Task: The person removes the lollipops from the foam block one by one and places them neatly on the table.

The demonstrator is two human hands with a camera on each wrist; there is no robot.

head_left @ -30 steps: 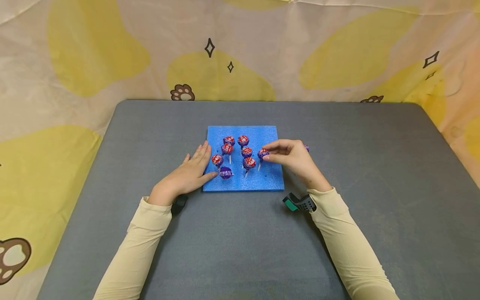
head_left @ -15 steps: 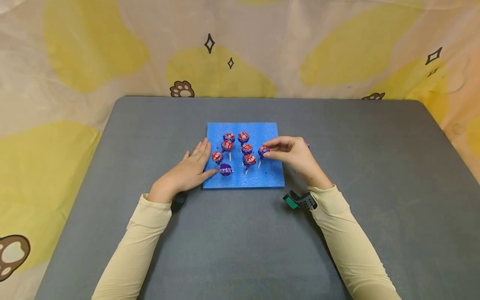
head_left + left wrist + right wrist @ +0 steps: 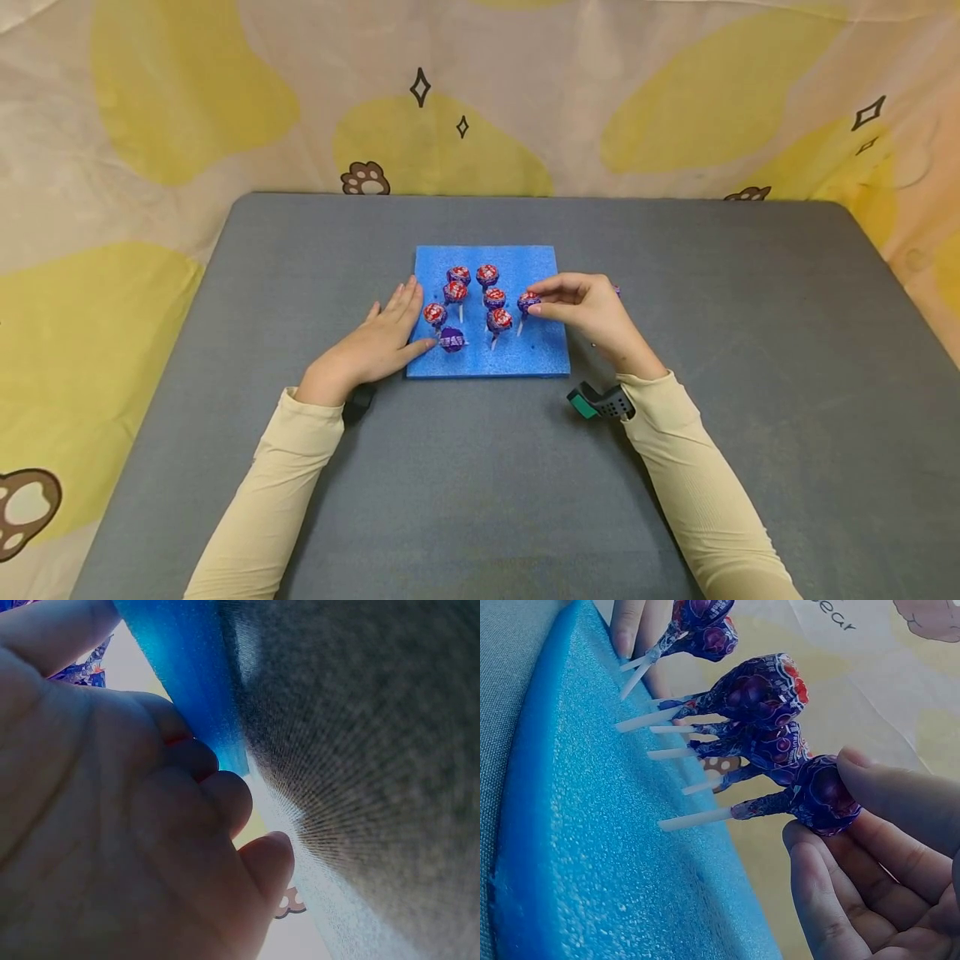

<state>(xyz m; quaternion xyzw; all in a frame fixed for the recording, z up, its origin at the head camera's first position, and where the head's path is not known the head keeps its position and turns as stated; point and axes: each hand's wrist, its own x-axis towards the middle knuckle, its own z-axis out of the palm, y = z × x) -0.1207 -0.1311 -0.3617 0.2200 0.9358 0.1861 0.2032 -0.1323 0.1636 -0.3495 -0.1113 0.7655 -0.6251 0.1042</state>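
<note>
A blue foam board point(image 3: 543, 358) lies on the table, with several lollipops in purple and red wrappers standing in it on white sticks. My right hand point(image 3: 592, 315) pinches the head of the rightmost lollipop point(image 3: 826, 796) between thumb and fingers; its stick point(image 3: 694, 820) meets the foam. My left hand point(image 3: 373, 343) rests along the board's left edge with its fingers straight. Close to the left thumb is a lollipop point(image 3: 452, 339) with an all-purple top. In the left wrist view, the left fingers point(image 3: 225, 799) touch the board's side point(image 3: 199, 690).
A small purple piece point(image 3: 617, 291) shows past the right hand, mostly hidden. The grey table point(image 3: 480, 492) extends around the board, and a patterned cloth point(image 3: 570, 83) hangs behind it. Lollipops point(image 3: 498, 320) stand close to the right fingertips.
The head view has shifted slightly, so the scene sits a little higher. Both hands and the lollipops keep their places relative to the board.
</note>
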